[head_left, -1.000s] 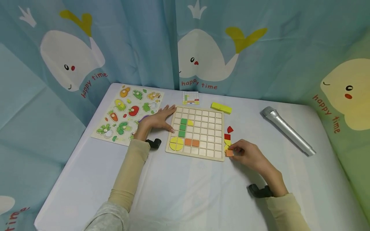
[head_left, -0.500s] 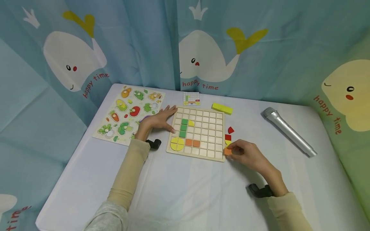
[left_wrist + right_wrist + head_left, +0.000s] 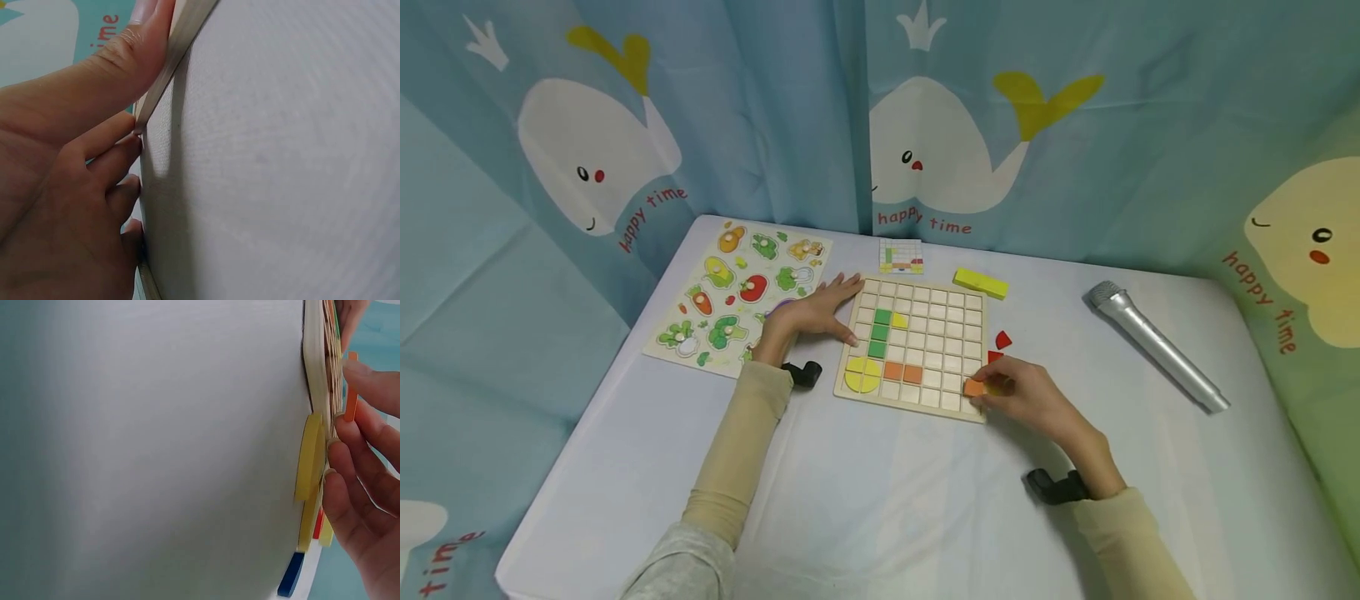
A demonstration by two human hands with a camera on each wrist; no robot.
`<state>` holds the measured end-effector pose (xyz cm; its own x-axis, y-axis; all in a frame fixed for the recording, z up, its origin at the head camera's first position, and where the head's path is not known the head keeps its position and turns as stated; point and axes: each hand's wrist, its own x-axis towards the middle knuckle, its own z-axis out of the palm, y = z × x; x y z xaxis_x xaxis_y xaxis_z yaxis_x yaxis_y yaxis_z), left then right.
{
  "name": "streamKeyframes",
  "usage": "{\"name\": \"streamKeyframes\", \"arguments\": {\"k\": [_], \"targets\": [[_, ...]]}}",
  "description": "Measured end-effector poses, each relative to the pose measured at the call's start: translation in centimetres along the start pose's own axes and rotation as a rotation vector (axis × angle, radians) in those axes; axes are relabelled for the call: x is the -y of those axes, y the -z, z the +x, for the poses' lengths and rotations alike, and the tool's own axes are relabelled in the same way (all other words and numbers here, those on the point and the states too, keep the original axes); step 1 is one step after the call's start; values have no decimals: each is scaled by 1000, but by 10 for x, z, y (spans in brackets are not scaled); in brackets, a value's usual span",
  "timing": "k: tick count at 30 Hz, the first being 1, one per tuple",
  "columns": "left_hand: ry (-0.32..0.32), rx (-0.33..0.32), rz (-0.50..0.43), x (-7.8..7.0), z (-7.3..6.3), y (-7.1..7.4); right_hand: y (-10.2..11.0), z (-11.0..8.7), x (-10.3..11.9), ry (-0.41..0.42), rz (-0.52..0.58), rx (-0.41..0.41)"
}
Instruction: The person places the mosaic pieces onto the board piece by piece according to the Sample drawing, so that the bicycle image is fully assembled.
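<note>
My right hand (image 3: 1028,393) pinches an orange square tile (image 3: 973,387) between thumb and fingertips, over the lower right corner of a wooden grid board (image 3: 936,335). In the right wrist view that tile (image 3: 351,403) is seen edge-on. The left hand (image 3: 816,313) rests with spread fingers along the board's left edge; its thumb lies at the rim (image 3: 187,31) in the left wrist view. Set in the grid are three green squares (image 3: 878,332), two orange squares (image 3: 903,372), a yellow circle of quarter pieces (image 3: 862,375) and one yellow quarter piece (image 3: 899,322).
Beside the board's right edge lie a red quarter piece (image 3: 1003,340), yellow pieces (image 3: 309,456) and a blue piece (image 3: 290,575). A pattern card (image 3: 901,256) and a yellow block (image 3: 981,283) are behind it. A vegetable puzzle (image 3: 700,354) lies left, a silver microphone (image 3: 1157,346) right.
My right hand has carried the orange tile leftward from the loose pieces beside the board to over its lower right corner. The left hand stays at the board's left edge.
</note>
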<state>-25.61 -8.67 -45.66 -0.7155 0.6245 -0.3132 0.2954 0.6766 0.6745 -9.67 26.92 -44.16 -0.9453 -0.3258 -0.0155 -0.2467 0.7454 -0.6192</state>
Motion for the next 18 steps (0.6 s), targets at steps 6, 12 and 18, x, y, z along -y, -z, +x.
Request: {"name": "streamKeyframes", "arguments": {"k": [6,12,18], "targets": [[8,0,-3,0,0,-1,-4,9,6,29,23,14],[13,-4,10,-1,0,-1,-10,17,12,40,55,25],[21,4,-7,-1,0,-1,-15,26,15,49,76,56]]}}
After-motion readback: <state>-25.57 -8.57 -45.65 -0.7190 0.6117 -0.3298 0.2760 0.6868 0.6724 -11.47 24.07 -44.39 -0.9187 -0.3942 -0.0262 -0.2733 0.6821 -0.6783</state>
